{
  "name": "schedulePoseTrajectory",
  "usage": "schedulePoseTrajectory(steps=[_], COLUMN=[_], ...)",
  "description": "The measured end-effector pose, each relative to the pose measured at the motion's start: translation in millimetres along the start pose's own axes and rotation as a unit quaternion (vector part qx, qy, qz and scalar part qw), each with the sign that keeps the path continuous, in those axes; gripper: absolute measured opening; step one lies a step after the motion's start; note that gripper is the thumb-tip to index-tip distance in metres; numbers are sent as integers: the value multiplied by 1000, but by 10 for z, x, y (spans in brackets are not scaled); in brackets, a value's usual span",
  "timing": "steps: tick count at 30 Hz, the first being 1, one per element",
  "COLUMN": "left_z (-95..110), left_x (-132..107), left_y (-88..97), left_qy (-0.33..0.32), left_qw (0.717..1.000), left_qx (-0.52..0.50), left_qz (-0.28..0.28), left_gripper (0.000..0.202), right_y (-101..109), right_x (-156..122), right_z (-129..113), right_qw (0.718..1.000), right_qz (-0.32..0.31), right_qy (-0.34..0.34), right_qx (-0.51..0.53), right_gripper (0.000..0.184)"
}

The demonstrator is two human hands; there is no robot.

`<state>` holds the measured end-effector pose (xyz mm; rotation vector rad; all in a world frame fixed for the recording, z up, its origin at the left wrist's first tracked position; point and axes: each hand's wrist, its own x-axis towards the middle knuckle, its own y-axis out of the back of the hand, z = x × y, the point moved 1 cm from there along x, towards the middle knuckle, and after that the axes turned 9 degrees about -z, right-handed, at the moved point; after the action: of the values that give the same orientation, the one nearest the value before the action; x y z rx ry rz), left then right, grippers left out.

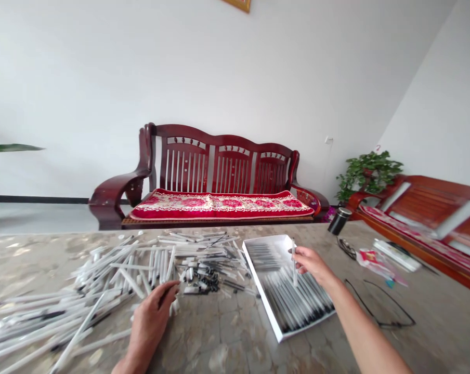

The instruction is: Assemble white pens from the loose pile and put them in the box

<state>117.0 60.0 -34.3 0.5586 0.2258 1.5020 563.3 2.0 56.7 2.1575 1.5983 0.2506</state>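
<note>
Your right grip (311, 263) pinches one clear pen (295, 278), near upright at its 9 o'clock, over the white box (263, 292); boxed pens (297, 304) at 7. Your left grip (151, 314): fingers curled, can't tell if anything's held; black-and-clear small parts (201, 278) at 2, loose white tubes (110, 270) around 10–11 on the surface (235, 337).
</note>
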Motion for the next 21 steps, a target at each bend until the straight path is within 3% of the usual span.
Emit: schedulePoseTrajectory(steps=[4, 8, 14, 21], left_z=[31, 47, 19, 26], left_x=[-4, 0, -28, -41], left_y=[10, 17, 18, 46], left_qy=[1, -5, -10, 12], left_qw=[1000, 1000, 999, 989], left_qx=[4, -2, -24, -88], left_qz=[4, 9, 42, 121], left_gripper=[32, 32, 32, 33], right_y=[109, 160, 5, -30], right_x=[-150, -211, -285, -296], right_z=[180, 244, 276, 297], right_qw=[992, 967, 919, 862], right_qz=[-16, 2, -5, 10], right_qy=[-26, -25, -24, -10], right_qx=[-122, -254, -394, -507], right_gripper=[28, 28, 30, 24])
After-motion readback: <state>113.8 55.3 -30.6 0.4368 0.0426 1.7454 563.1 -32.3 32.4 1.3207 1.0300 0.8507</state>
